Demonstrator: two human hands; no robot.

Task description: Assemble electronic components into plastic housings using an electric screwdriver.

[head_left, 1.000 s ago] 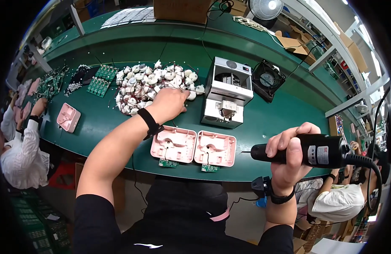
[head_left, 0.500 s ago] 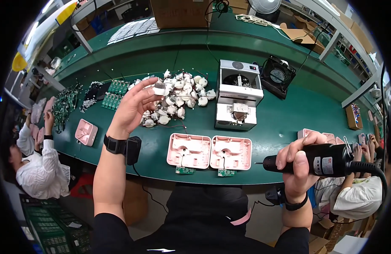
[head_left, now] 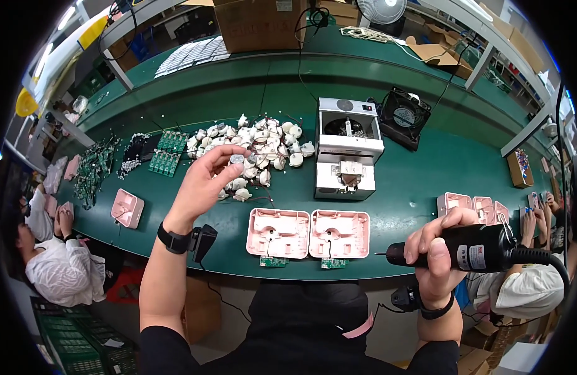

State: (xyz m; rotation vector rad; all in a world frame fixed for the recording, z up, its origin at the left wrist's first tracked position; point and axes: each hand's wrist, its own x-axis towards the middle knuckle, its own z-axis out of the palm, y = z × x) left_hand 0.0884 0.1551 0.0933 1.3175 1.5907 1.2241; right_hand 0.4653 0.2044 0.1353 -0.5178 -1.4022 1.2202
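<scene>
My left hand (head_left: 204, 186) is at the near left side of a heap of small white motor-like parts (head_left: 271, 134) with thin wires. Its thumb and index finger close around one small motor (head_left: 237, 159) with a round grey face. In my right hand (head_left: 435, 253) is a black corded electric screwdriver (head_left: 479, 249), held level with its bit pointing left. Between my hands, two open pink plastic housings (head_left: 278, 253) (head_left: 339, 253) lie side by side at the table's front edge. A green circuit board (head_left: 273, 262) hangs by wires from the left one, another (head_left: 334, 264) from the right one.
A white screw feeder (head_left: 349, 150) stands beyond the housings, beside a black fan (head_left: 406, 117). More pink housings lie at left (head_left: 127, 208) and right (head_left: 454, 201). Circuit boards (head_left: 168, 152) lie left of the motors. People work at both sides.
My left hand has come down and nearer, its fingers going from spread to curled around the motor. My right hand keeps the screwdriver in nearly the same place. The view has shifted slightly.
</scene>
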